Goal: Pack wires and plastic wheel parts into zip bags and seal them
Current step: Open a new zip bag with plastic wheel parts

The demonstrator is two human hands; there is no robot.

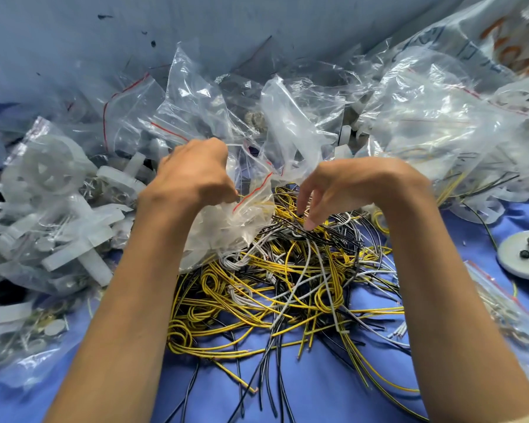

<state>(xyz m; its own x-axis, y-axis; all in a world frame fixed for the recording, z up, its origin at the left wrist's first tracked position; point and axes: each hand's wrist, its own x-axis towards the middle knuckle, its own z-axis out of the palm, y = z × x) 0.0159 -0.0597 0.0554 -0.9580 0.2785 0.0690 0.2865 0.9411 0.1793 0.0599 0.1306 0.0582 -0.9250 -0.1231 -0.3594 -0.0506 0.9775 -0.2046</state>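
zip bag held over wire heap
left hand fingers clamped on zip bag; right hand fingers apart, tips touching wires.

- A blue cloth covers the table top, lying smooth in the foreground and showing again at the right edge.
- Behind it rises a pale grey-blue back panel that fills the top of the view.
- Small dark specks and thin scratch-like marks dot that panel.
- A slanting fold or seam crosses the panel from the upper right toward the middle.
- The light is soft and even; shadows on the cloth are faint.
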